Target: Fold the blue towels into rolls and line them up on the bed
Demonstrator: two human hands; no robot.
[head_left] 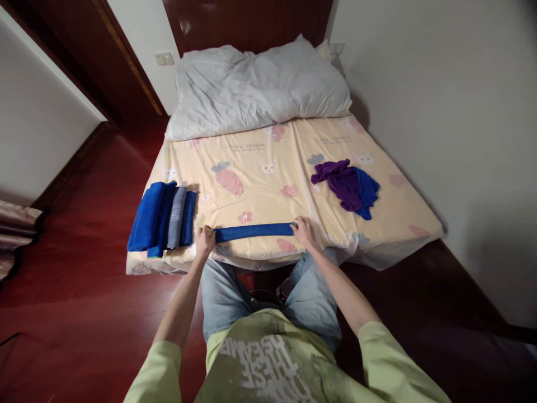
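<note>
Carrot-print bed (262, 201) is bearing folded cloths (163, 219), crumpled cloths (346, 183); left hand (205, 242), right hand (302, 230): fingers are pinching blue strip (254, 232) at both ends.

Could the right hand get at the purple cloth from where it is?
Probably yes: the right hand grips one end of the blue strip, so it would have to let go, but only bedsheet lies between it and the purple cloth.
</note>
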